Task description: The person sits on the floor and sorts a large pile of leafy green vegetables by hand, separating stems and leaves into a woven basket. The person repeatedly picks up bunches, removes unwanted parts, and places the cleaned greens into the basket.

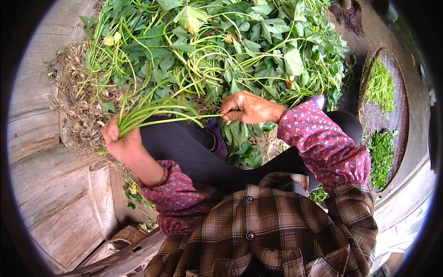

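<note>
A loose bundle of slender green leaf stalks [157, 109] fans out from my left hand [126, 142], whose fingers are closed around it. My right hand [251, 108] pinches the end of one stalk between thumb and fingertips. That stalk stretches almost level across to the bundle, above my dark trousers. Beyond both hands spreads a large heap of leafy green vines [221, 48], with long pale stems and a few yellowed leaves. Smaller green leaves [249, 154] lie between my legs, close to a purple shoe [218, 142].
On the right stands a round woven tray [403, 114], bearing a pile of cut green stalks [380, 86] and a pile of dark green leaves [381, 155]. Dry husks [81, 100] lie against the wooden wall [38, 83] at left. A wooden beam [128, 258] crosses the lower left.
</note>
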`<state>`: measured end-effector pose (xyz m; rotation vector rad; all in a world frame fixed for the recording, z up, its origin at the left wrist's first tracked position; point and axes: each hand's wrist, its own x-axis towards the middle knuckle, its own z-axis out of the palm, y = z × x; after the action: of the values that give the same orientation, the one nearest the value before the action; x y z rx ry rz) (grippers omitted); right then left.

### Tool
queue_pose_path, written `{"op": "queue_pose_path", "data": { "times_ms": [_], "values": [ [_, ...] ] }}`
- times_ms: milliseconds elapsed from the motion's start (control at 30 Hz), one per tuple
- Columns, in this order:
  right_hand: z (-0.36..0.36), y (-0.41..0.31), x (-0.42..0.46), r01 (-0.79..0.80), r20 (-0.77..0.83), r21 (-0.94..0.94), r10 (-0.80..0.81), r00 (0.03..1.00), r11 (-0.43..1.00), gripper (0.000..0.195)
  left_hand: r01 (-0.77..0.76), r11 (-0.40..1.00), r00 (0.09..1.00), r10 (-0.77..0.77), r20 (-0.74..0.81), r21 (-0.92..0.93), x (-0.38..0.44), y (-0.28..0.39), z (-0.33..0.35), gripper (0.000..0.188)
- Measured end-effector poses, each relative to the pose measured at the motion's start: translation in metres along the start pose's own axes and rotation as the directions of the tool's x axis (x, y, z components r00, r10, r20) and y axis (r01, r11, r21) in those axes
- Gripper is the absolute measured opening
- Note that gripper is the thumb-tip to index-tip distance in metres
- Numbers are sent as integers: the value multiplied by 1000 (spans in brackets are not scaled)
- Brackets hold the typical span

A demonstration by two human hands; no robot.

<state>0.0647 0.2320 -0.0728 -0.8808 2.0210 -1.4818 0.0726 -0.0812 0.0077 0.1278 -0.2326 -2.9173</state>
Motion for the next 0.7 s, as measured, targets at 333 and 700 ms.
{"op": "queue_pose_path", "data": {
  "times_ms": [333,700],
  "values": [
    [-32,5,-4,-132,-494,-87,72,867,987,19,-96,995,994,96,-56,-1,-4,0,-4,33],
    [-147,10,-51,382,-665,744,543,514,548,36,-76,990,979,97,-181,119,-42,-59,-13,22]
  ]
}}
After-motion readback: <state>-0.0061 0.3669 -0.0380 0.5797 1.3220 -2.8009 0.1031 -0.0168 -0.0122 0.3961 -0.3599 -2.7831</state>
